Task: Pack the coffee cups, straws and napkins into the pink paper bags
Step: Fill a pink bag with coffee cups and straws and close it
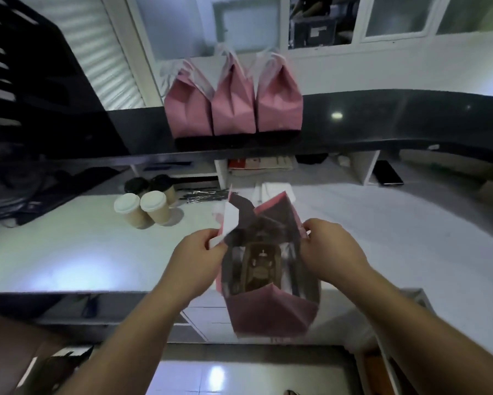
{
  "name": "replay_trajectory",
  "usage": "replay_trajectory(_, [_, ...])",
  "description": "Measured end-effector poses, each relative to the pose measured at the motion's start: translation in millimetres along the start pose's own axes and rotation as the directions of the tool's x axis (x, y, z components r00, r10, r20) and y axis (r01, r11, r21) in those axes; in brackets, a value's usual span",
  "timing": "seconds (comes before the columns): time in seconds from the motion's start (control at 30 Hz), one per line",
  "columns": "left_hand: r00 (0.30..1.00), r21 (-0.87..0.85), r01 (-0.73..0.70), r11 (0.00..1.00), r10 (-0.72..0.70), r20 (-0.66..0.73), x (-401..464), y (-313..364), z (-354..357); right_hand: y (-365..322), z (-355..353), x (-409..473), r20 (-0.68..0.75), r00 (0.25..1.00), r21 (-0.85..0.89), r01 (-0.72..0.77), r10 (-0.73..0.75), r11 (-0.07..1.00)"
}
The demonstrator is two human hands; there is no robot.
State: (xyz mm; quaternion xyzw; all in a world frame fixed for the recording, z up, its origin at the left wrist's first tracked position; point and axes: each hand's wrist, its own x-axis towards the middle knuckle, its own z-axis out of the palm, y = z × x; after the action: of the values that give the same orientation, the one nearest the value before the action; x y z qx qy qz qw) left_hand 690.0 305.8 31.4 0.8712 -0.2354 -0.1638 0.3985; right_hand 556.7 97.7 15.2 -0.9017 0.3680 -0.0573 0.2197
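We hold an open pink bag (271, 315) at the white counter's (68, 252) near edge.
Our left hand (195, 260) pinches its left rim, our right hand (329, 252) its right rim; a cup (261, 266) sits inside; four cups (148, 199) stand left of the bag.

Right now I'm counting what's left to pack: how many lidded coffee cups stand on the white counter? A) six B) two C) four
C: two white-lidded cups stand in front and two black-lidded cups behind them, left of the open pink bag that both hands hold.
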Motion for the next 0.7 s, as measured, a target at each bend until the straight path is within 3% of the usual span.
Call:
replay_trajectory(0.23, [0.992, -0.059, 0.114, 0.992, -0.117, -0.049, 75.6, -23.3, -37.2, -54.7, 28.7, 77.0, 0.081, 0.996, 0.044, 0.021, -0.025, 0.999])
replay_trajectory(0.37, [0.989, -0.102, 0.144, 0.984, -0.145, -0.01, 116.2, -45.2, -50.9, -84.2, 49.0, 111.8, 0.093, 0.996, 0.035, 0.011, -0.015, 0.999])
replay_trajectory(0.7, [0.985, -0.174, 0.093, 0.98, -0.065, 0.158, 197.9, -89.3, -76.9, -135.0, 75.8, 160.9, 0.025, 0.991, 0.005, -0.129, 0.129, 0.992])
